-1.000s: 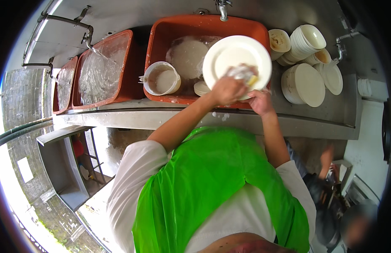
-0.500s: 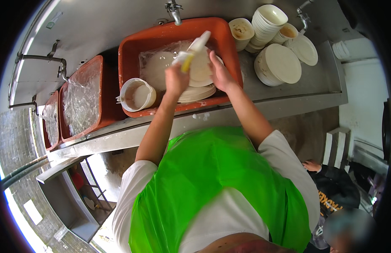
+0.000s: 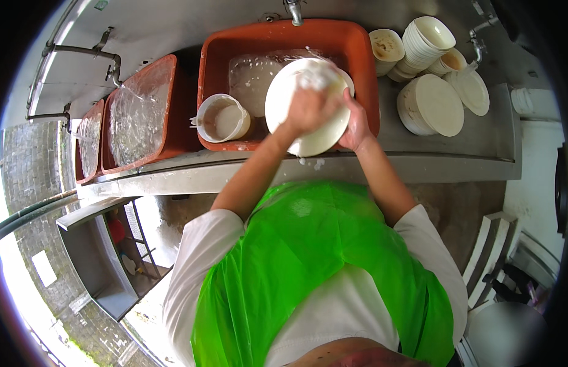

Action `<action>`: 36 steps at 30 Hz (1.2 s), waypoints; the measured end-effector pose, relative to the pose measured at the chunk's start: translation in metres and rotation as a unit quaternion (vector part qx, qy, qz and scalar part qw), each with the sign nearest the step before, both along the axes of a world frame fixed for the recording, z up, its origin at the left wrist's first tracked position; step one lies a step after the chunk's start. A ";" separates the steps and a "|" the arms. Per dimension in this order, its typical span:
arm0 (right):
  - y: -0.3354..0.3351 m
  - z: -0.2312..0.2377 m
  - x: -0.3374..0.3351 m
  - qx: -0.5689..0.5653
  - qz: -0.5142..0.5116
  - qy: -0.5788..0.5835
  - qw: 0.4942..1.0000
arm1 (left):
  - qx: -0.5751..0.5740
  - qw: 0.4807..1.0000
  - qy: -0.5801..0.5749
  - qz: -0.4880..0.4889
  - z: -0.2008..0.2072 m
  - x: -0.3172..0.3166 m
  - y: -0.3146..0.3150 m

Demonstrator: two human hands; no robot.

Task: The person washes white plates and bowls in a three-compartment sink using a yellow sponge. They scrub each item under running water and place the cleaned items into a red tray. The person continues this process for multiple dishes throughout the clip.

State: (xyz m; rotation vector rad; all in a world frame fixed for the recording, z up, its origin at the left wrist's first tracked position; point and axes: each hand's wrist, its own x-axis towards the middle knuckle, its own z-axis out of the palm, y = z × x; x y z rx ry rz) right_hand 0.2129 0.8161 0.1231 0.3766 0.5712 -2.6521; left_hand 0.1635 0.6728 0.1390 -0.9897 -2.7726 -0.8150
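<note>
Over the right half of the big orange tub, I see the two hands together on a white plate, whose lower edge overlaps the tub's near rim. The right hand is clamped on the plate's right edge. The left hand presses a foamy white wad to its upper face; blur hides the fingers, so I cannot tell how tightly they close. A white pitcher sits in the tub's near left corner. Right of the tub, on the metal counter, stand stacked bowls and a stack of plates. Left of it, water pours into a second tub.
</note>
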 end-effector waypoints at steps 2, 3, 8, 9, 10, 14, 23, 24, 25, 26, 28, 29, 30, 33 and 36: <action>0.014 0.005 -0.022 0.019 -0.022 0.011 1.000 | 0.025 0.993 0.108 -0.033 0.016 0.035 0.007; 0.023 0.005 -0.036 0.007 -0.031 0.029 0.999 | -0.010 0.998 0.069 -0.004 0.010 0.033 -0.006; 0.050 -0.038 -0.108 -0.099 0.262 0.127 0.952 | 0.108 0.957 0.004 0.270 0.015 0.008 -0.114; 0.051 -0.056 -0.117 0.175 0.230 0.106 0.952 | 0.207 0.920 -0.058 0.327 0.025 0.000 -0.139; 0.051 -0.087 -0.135 0.433 0.182 0.077 0.879 | 0.299 0.877 -0.079 0.367 0.023 -0.006 -0.171; 0.024 -0.175 -0.132 0.897 0.175 0.002 0.406 | 0.678 0.573 -0.156 0.434 -0.017 -0.005 -0.284; 0.016 -0.170 -0.170 0.853 0.289 -0.140 0.411 | 0.744 0.513 -0.304 0.302 0.002 -0.005 -0.270; 0.011 -0.161 -0.166 0.861 0.297 -0.131 0.392 | 0.743 0.519 -0.318 0.279 0.007 -0.005 -0.257; 0.008 -0.154 -0.166 0.868 0.303 -0.125 0.374 | 0.739 0.526 -0.335 0.252 0.013 -0.007 -0.244; 0.009 -0.153 -0.169 0.855 0.356 -0.077 0.370 | 0.733 0.533 -0.356 0.227 0.020 -0.011 -0.227; 0.018 -0.156 -0.177 0.815 0.462 0.022 0.349 | 0.712 0.555 -0.376 0.208 0.027 -0.008 -0.197; 0.025 -0.170 -0.172 0.779 0.437 0.002 0.449 | 0.680 0.590 -0.375 0.220 0.027 -0.007 -0.186; 0.033 -0.194 -0.161 0.735 0.405 -0.021 0.544 | 0.668 0.600 -0.391 0.203 0.025 -0.007 -0.176; 0.038 -0.201 -0.145 0.517 0.231 -0.120 0.816 | 0.629 0.615 -0.426 0.211 0.018 -0.002 -0.145; 0.009 -0.153 -0.124 0.397 0.115 -0.164 0.896 | 0.586 0.637 -0.452 0.215 -0.010 -0.011 -0.125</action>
